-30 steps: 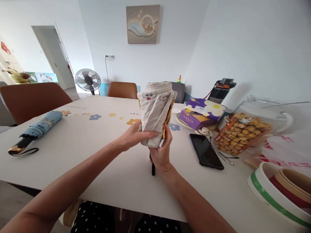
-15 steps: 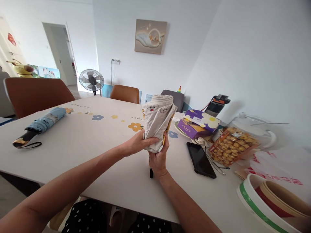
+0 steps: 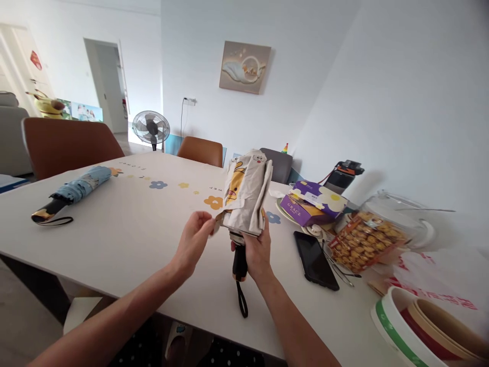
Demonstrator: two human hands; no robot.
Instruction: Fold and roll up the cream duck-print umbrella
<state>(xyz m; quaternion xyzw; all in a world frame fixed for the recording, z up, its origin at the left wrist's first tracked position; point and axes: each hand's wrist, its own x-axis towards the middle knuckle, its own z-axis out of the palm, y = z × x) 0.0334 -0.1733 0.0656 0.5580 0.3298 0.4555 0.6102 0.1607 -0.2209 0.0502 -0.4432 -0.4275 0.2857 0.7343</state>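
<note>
A folded white umbrella [image 3: 248, 193] with cartoon faces and a yellow figure stands upright in front of me, its canopy loosely bunched. My right hand [image 3: 259, 252] wraps round the lower right of the canopy, just above the black handle [image 3: 240, 262]. From the handle hangs a black wrist loop [image 3: 242, 302]. My left hand [image 3: 196, 237] is closed in a pinch on the umbrella's fabric strap [image 3: 219, 218], which sticks out at the lower left of the canopy. Some fingers of the right hand are hidden behind the umbrella.
A folded blue umbrella [image 3: 82, 186] lies at the left of the white table [image 3: 133, 244]. On the right are a black phone [image 3: 315, 260], a purple box [image 3: 305, 206], a clear jug [image 3: 405, 206], a bag of round brown snacks [image 3: 362, 242] and paper tubs [image 3: 405, 316]. Chairs stand beyond.
My left hand has moved off the canopy's front to its lower left edge and pinches the strap. The umbrella has turned, showing the yellow figure, and its handle and loop are now visible.
</note>
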